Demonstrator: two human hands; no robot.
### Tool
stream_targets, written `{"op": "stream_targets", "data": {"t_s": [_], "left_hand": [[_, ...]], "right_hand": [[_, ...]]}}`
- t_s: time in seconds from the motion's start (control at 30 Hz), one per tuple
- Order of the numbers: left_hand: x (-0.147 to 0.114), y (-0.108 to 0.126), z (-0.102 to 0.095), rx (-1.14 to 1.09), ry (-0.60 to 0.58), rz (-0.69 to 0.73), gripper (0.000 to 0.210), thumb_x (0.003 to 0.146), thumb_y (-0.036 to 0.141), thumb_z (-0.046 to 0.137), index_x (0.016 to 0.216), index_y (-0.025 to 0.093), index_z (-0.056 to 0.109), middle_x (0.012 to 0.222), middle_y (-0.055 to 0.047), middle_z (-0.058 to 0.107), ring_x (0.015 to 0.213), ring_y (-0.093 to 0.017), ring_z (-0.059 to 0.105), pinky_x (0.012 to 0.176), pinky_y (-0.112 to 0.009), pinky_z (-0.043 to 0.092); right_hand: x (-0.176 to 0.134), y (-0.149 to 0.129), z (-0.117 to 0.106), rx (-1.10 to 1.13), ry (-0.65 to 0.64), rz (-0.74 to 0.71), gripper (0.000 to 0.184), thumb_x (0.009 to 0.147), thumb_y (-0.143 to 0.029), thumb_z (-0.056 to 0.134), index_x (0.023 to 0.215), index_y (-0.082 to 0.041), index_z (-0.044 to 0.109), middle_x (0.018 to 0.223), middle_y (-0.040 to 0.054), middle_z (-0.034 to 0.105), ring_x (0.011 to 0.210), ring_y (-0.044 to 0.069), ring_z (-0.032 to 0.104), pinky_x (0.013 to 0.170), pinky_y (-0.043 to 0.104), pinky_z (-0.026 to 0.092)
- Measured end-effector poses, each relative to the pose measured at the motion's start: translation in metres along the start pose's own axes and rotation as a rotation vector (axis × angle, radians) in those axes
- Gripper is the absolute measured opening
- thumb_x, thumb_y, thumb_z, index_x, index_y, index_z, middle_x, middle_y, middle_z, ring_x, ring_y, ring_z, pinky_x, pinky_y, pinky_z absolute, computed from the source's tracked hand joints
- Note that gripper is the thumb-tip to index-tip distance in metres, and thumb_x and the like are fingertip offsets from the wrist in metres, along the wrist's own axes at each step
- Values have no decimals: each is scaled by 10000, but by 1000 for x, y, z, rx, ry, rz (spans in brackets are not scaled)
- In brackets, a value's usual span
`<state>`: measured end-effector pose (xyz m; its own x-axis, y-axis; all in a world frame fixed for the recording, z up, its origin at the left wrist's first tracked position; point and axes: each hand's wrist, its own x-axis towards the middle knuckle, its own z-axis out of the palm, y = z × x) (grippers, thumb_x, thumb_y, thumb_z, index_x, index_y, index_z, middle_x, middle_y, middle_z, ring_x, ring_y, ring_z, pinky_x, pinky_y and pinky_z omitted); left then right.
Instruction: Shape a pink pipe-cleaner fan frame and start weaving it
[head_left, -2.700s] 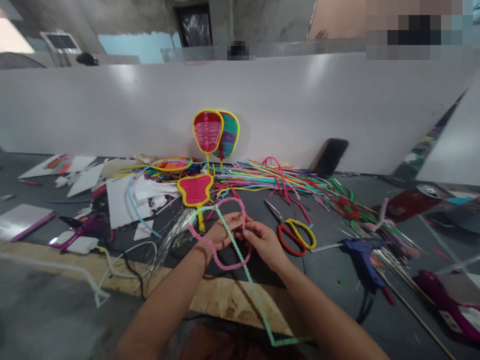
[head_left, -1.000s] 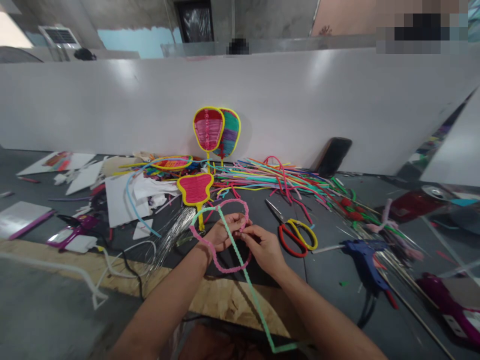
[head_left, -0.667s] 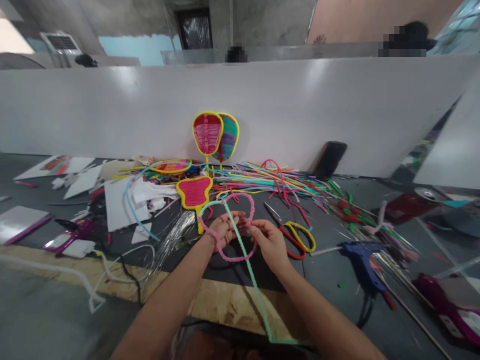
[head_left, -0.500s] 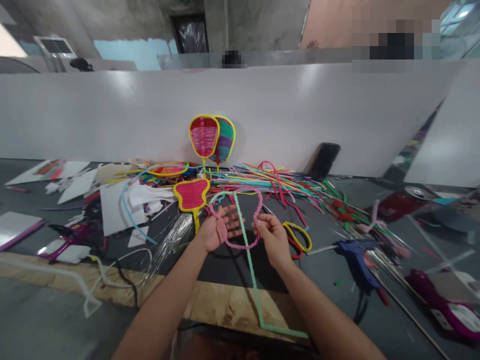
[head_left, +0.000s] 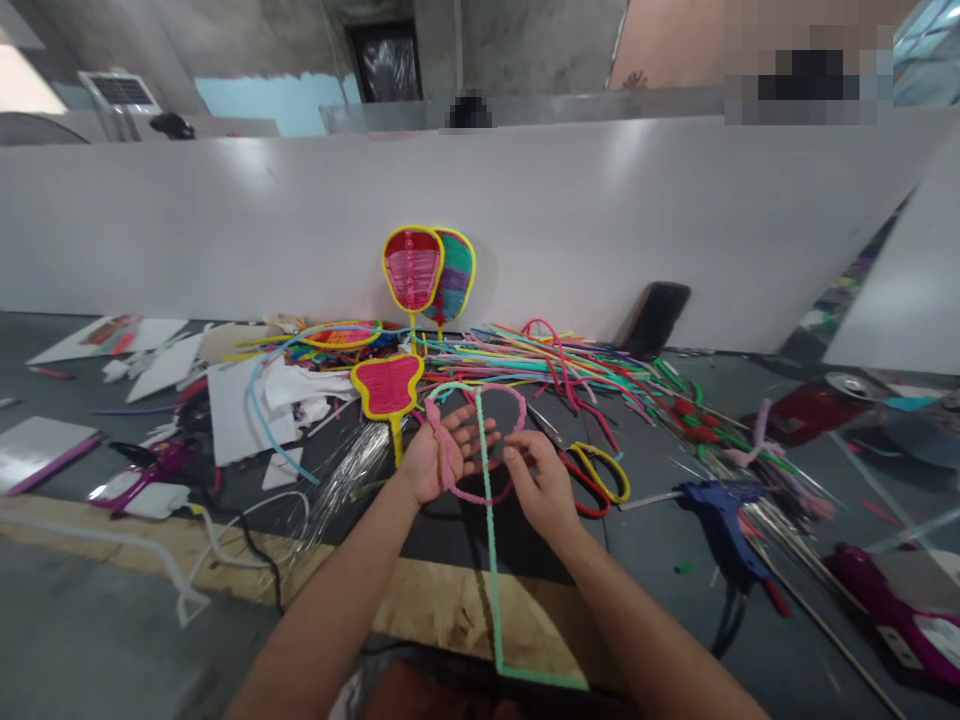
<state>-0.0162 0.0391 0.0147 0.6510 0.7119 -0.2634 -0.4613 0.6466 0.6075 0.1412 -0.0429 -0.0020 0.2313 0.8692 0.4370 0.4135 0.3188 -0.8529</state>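
A loop of fuzzy pink pipe cleaner point(head_left: 471, 498), pinched in at its sides and partly light green at the upper left, is between my hands. My left hand point(head_left: 426, 470) lies palm up with fingers spread, and the loop's left side crosses its palm. At the loop's right side, the thumb and fingers of my right hand point(head_left: 546, 485) close in a pinch; the gripped spot is partly hidden. A light green pipe cleaner point(head_left: 492, 560) runs from the loop's top down across it, hangs below and bends rightward near the table edge.
Behind my hands are a pink, yellow-rimmed fan shape point(head_left: 388, 387) and a pile of coloured pipe cleaners point(head_left: 517, 352). Scissors point(head_left: 616, 475), a blue glue gun point(head_left: 721, 525) and a red can point(head_left: 814, 405) lie right. A phone point(head_left: 658, 315) leans on the white partition point(head_left: 562, 220).
The green pipe cleaner's hanging end has swung left. My right thumb and fingers have shifted slightly at the loop's right side. The whole view has moved a little.
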Motion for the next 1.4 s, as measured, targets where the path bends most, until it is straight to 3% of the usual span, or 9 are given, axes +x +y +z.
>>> {"op": "stream_targets", "data": {"t_s": [0.13,0.33,0.47,0.6,0.77,0.93,1.1,1.27,1.4], "left_hand": [[-1,-12,7,130,40,30,420,852,508,418,1077,169,526,1051,-153,651,849,-218,652,666,-324,521],[-3,-29,23,267,128,96,134,764,262,596,834,182,514,907,-64,696,765,-157,660,639,-222,492],[-4,-24,21,274,115,87,109,696,165,589,793,169,539,854,-57,692,717,-141,656,563,-180,464],[-7,-16,17,246,22,98,220,578,44,555,771,144,586,934,-62,672,791,-163,652,683,-242,504],[-11,-16,18,272,-42,98,80,669,122,646,731,133,597,1046,-87,643,902,-196,633,798,-325,499],[-10,-20,18,379,9,151,161,668,188,719,794,155,625,1187,-74,591,892,-171,629,744,-262,496],[-9,-20,18,456,5,222,296,647,154,718,934,184,658,1260,-89,553,1049,-233,576,856,-326,460],[-10,-19,18,491,-1,216,127,671,183,680,795,152,680,1239,-106,562,1077,-261,556,843,-336,455],[-10,-20,18,578,34,279,121,676,230,699,763,148,678,1156,-102,597,1060,-235,547,855,-327,452]], "right_hand": [[-4,-15,3,-137,-128,-142,155,861,-272,491,952,-216,603,926,66,638,901,207,540,829,352,400],[-7,-18,7,-178,-196,-33,209,874,-324,475,937,-217,644,882,54,674,803,185,579,737,297,428],[-5,-13,6,-165,-201,14,209,872,-318,480,893,-217,661,836,41,680,777,175,593,726,284,434],[-2,-8,3,-82,-134,35,178,870,-282,468,888,-199,624,843,50,658,766,169,584,707,279,441],[1,-9,-4,-47,14,64,151,845,-299,492,876,-175,573,790,38,595,677,145,536,627,256,427],[-3,-20,-3,120,-161,158,224,850,-344,483,843,-174,628,682,8,592,593,115,504,569,224,402],[-4,-21,4,287,-252,303,219,795,-346,533,784,-153,635,616,-16,546,527,87,457,493,194,369],[-4,-20,6,261,-303,416,259,785,-382,518,667,-163,589,517,-47,471,393,61,397,380,175,310],[-4,-20,6,250,-338,484,325,794,-416,496,596,-164,550,514,-33,526,344,55,416,337,167,290]]}}
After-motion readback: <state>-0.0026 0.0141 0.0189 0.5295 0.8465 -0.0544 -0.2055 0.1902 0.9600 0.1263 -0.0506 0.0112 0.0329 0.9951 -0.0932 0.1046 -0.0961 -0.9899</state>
